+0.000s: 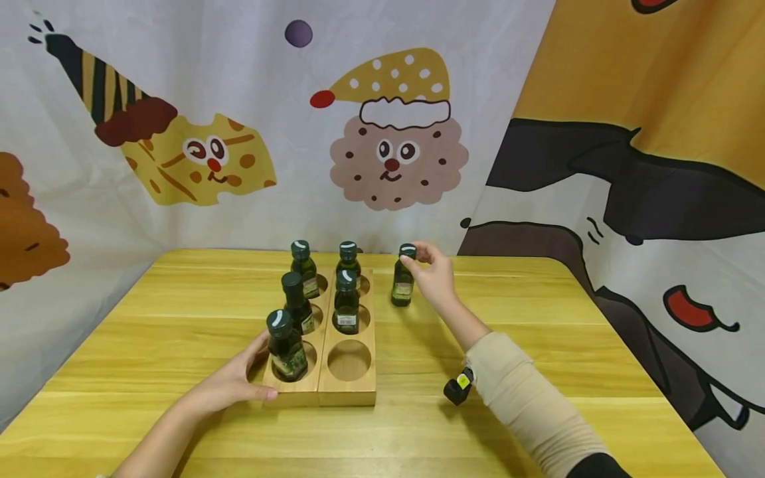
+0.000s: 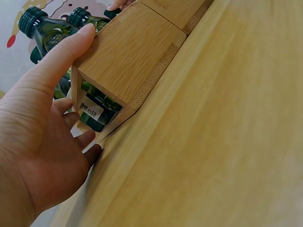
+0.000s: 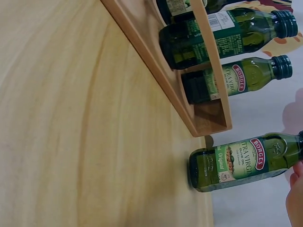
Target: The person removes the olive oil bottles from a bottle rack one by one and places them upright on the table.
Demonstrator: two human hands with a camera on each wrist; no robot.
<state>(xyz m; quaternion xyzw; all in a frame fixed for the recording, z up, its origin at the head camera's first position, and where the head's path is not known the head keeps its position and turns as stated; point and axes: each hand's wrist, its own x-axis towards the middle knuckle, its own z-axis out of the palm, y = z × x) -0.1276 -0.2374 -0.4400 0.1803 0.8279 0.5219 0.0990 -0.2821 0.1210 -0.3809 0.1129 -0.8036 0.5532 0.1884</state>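
At the back of the table my right hand [image 1: 435, 272] pinches a small olive oil bottle [image 1: 403, 282] by its dark green cap. The bottle is upright beside the far right end of a wooden bottle rack [image 1: 323, 398], its base right at the tabletop. In the right wrist view its green label [image 3: 241, 160] shows, with only a bit of the fingers at the edge. My left hand [image 1: 230, 382] holds the rack's near left corner, the thumb [image 2: 71, 49] on the wood and the fingers along the open side. Several matching bottles [image 1: 288, 355] stand in the rack; its near right hole [image 1: 349, 360] is empty.
The rack is two wooden pieces side by side on a yellow wooden table [image 1: 478, 431]. A small black device [image 1: 458, 386] with a yellow mark sits by the right sleeve [image 1: 532, 398]. Behind the table hangs a cartoon-printed curtain [image 1: 239, 66].
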